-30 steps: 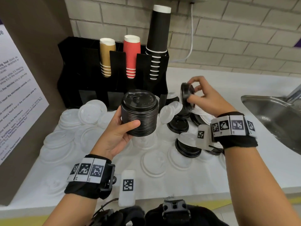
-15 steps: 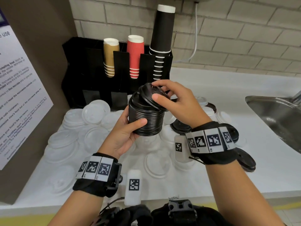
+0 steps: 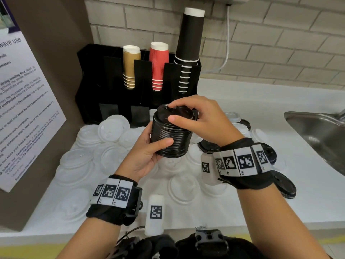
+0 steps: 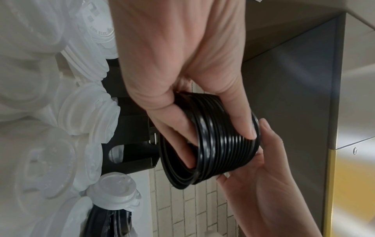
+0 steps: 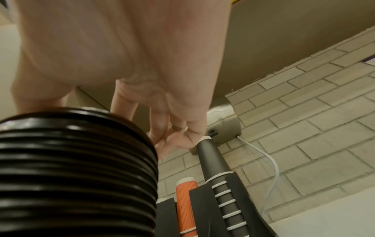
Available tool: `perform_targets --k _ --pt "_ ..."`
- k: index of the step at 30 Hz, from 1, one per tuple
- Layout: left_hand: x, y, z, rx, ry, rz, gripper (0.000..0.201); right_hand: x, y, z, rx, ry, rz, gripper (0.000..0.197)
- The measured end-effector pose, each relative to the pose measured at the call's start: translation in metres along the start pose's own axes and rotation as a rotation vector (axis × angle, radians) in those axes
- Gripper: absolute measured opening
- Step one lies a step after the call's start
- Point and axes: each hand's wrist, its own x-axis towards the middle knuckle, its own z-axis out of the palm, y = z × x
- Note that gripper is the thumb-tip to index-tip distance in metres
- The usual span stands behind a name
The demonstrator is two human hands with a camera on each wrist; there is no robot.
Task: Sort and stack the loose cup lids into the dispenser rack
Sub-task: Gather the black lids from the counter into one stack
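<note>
- L hand (image 3: 143,156) clamps the black lid stack (image 3: 170,136) from the side, thumb across the front ribs, fingers curled under the base; stack held in the air above the counter (image 3: 280,208), just in front of the dispenser rack (image 3: 97,81).
- Changed: 1 s ago the R hand (image 3: 201,118) held a single black lid off to the right of the stack; half a sec ago that lid sat tilted at the stack's top; now it lies flat on top, R fingers pressing the cap, thumb at the rim.
- Meaning: one more black lid looks nested; prob needs a firm seat, then next pick.
- Still loose: white lids (image 3: 112,128) left of and below the grip, a few black lids (image 3: 285,186) right of it.
- Hard to tell: whether the top lid is fully seated, since R fingers cover it.
- R wrist view: thumb cut off by the stack, grip unclear there.
- Rack's lower slots mostly hidden behind stack & hands; can't tell what's in them.
</note>
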Motion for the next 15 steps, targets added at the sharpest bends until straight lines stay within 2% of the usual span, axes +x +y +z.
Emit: perform_targets --k 3,6,7,9,10,12,15 --pt "-0.001 -0.001 0.001 -0.013 -0.01 0.002 0.079 -0.002 -0.002 -0.001 -0.006 -0.019 -0.013 0.032" --pt "-0.001 0.0 0.002 -0.021 -0.034 0.002 0.102 -0.007 0.001 -0.007 0.079 0.004 0.041 0.036" --pt "0.0 0.001 0.002 -0.022 -0.036 0.001 0.104 -0.009 0.005 -0.012 0.117 0.046 0.084 0.032" --pt "0.002 0.002 0.0 -0.007 -0.028 0.015 0.09 -0.014 0.017 -0.025 0.065 0.074 0.178 0.025" --pt "0.004 0.003 -0.001 0.0 -0.018 0.024 0.084 -0.018 0.025 -0.031 -0.029 0.015 0.229 0.024" --pt "0.007 0.004 -0.001 0.014 -0.007 0.035 0.076 -0.028 0.042 -0.041 -0.28 -0.211 0.341 0.023" --pt "0.013 0.008 0.002 0.033 -0.011 0.046 0.073 -0.049 0.061 -0.042 -0.523 -0.492 0.499 0.045"
